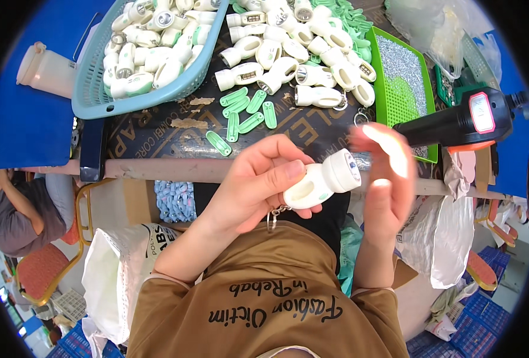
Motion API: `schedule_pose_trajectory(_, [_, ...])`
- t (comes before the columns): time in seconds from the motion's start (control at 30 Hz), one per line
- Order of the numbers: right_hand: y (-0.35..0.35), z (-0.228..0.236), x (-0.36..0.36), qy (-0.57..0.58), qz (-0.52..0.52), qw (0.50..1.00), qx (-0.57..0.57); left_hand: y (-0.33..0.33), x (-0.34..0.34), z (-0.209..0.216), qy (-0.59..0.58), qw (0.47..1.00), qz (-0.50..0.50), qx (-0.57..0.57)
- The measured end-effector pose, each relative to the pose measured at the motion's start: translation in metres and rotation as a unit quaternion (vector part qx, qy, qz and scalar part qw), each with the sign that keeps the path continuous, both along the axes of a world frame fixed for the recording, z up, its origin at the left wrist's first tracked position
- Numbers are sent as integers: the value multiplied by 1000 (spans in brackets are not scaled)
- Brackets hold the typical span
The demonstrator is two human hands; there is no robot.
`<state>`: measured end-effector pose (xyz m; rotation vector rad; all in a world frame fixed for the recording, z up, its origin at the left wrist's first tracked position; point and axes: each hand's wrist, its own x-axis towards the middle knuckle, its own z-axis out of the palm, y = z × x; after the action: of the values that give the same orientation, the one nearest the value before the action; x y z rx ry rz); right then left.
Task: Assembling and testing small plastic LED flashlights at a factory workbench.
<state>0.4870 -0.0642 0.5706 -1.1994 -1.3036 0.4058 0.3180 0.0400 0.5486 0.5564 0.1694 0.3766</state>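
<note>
My left hand (264,179) is closed around a small white flashlight (315,186) with a loop handle, a keyring chain (274,216) dangling below it. The flashlight's head points to the right, toward my right hand (386,185). That hand is raised apart from the flashlight and holds nothing, its fingers partly blurred. A bright white patch of light falls along its fingers. Ahead of my hands, several green oblong covers (251,122) lie loose on the dark tabletop (151,137). Beyond them is a pile of similar white flashlights (294,48), some showing open battery slots.
A blue basket (187,89) full of flashlights stands at the far left. Small metal screws fill a green tray (389,89) on the right. A black power screwdriver (455,122) lies across the tray's near end. More green covers (345,15) are heaped at the back.
</note>
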Motion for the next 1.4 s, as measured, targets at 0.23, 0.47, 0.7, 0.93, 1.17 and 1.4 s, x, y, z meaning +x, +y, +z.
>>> schedule_pose_trajectory(0.23, [5, 8, -11, 257, 177, 943, -120, -4, 4, -1, -8, 994, -63, -89])
schedule_pose_trajectory(0.47, [4, -5, -12, 258, 233, 930, -116, -4, -2, 5, -6, 994, -103, -17])
schedule_pose_trajectory(0.7, [12, -11, -32, 259, 157, 949, -83, -6, 3, 5, 67, 994, -73, 42])
schedule_pose_trajectory(0.93, [6, -12, -29, 246, 135, 954, -109, -11, 4, 4, 79, 994, -55, 59])
schedule_pose_trajectory(1.17, [8, -15, -22, 199, 167, 964, -54, -10, -1, 3, 23, 989, -119, 89])
schedule_pose_trajectory(1.4, [10, -14, -20, 197, 176, 963, -48, -13, -1, 0, -31, 983, -133, 123])
